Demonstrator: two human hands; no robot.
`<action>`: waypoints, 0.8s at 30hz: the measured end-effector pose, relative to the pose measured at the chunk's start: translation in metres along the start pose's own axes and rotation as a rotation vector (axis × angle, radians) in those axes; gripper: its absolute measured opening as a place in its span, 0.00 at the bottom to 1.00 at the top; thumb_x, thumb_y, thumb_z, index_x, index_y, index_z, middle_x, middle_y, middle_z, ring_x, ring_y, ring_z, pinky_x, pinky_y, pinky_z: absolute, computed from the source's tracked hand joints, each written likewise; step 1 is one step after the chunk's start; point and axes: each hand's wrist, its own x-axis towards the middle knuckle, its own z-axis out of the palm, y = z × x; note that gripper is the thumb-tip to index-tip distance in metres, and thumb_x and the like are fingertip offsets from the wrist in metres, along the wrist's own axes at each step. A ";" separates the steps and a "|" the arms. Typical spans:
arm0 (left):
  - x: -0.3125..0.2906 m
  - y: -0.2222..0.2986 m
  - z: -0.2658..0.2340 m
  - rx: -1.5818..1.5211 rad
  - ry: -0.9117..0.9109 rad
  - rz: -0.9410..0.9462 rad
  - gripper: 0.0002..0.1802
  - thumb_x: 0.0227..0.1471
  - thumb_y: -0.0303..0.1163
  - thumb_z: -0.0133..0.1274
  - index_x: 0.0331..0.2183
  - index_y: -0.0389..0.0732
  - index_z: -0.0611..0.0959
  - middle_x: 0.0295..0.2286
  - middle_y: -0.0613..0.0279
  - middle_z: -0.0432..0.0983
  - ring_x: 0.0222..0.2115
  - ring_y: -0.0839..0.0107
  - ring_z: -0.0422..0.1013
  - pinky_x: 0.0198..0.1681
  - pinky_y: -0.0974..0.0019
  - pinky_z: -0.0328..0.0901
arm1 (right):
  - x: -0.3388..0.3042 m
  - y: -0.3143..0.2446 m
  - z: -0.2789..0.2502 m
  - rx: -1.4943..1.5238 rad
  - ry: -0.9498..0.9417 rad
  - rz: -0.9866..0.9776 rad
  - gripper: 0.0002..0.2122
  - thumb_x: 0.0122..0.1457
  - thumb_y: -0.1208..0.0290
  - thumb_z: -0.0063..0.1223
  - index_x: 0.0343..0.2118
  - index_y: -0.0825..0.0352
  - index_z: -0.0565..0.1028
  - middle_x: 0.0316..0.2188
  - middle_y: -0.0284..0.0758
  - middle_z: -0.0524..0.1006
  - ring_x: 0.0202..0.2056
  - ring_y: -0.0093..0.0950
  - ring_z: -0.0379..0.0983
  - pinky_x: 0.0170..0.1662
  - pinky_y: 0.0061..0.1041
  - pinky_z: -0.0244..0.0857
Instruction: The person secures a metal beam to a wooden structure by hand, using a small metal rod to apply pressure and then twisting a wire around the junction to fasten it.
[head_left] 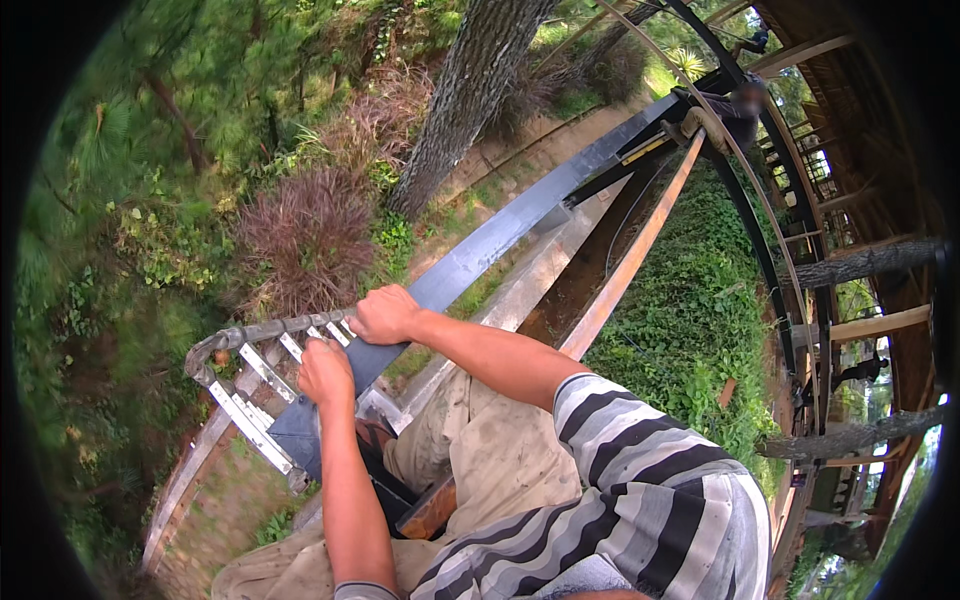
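My left hand (326,373) is closed at the left edge of a long dark grey beam (480,245), near its close end. Just beyond it, my right hand (386,314) is closed at the same edge, knuckles up. Whatever the fingers of either hand hold is hidden beneath them. Beside both hands, several pale metal slats (266,374) with small holes reach from the beam to a rough, bent grey-brown rail (265,329). The beam slopes away to the upper right, and my legs in stained tan trousers straddle its near end.
A rusty curved bar (640,250) runs up on the right toward another person (735,115) sitting at the far end of the beam. A concrete ledge (560,260) lies below. A tree trunk (465,100) and reddish grass (310,235) stand to the left, green ground cover (700,310) to the right.
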 end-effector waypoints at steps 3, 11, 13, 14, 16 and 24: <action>-0.001 0.001 -0.002 -0.009 -0.013 -0.013 0.15 0.57 0.40 0.59 0.34 0.36 0.84 0.34 0.43 0.84 0.37 0.42 0.80 0.42 0.43 0.72 | 0.000 0.000 0.002 0.012 0.006 -0.002 0.26 0.63 0.52 0.48 0.19 0.72 0.80 0.20 0.53 0.79 0.26 0.53 0.79 0.35 0.49 0.74; -0.003 0.000 -0.004 -0.010 0.011 0.016 0.15 0.57 0.40 0.59 0.33 0.35 0.83 0.33 0.41 0.83 0.37 0.42 0.80 0.41 0.43 0.72 | -0.001 0.002 0.006 0.021 0.027 -0.024 0.25 0.63 0.52 0.49 0.20 0.71 0.80 0.21 0.52 0.79 0.27 0.52 0.79 0.36 0.48 0.74; -0.003 0.005 -0.006 -0.029 -0.004 0.004 0.16 0.58 0.40 0.58 0.33 0.33 0.84 0.33 0.39 0.83 0.38 0.40 0.79 0.42 0.42 0.71 | 0.000 0.006 0.007 0.024 0.025 -0.023 0.25 0.63 0.53 0.49 0.20 0.71 0.80 0.21 0.52 0.79 0.27 0.52 0.79 0.36 0.48 0.74; -0.004 0.008 -0.006 -0.038 -0.011 0.002 0.17 0.58 0.40 0.57 0.33 0.32 0.84 0.34 0.38 0.82 0.38 0.39 0.79 0.43 0.41 0.71 | -0.001 0.007 0.006 0.026 0.028 -0.020 0.25 0.63 0.53 0.49 0.20 0.71 0.80 0.21 0.52 0.79 0.27 0.52 0.79 0.36 0.48 0.74; -0.005 0.014 -0.005 -0.035 0.006 -0.002 0.17 0.58 0.40 0.58 0.33 0.33 0.85 0.33 0.38 0.82 0.38 0.39 0.79 0.43 0.42 0.71 | -0.003 0.012 0.003 0.024 0.033 -0.014 0.25 0.63 0.53 0.49 0.20 0.71 0.80 0.21 0.52 0.79 0.27 0.52 0.79 0.36 0.48 0.74; -0.002 0.002 -0.015 -0.071 0.030 -0.044 0.13 0.58 0.38 0.57 0.34 0.37 0.85 0.33 0.43 0.84 0.35 0.46 0.82 0.40 0.45 0.74 | 0.012 -0.008 -0.002 -0.064 -0.039 0.005 0.26 0.65 0.51 0.47 0.23 0.72 0.82 0.25 0.53 0.81 0.31 0.51 0.81 0.40 0.47 0.74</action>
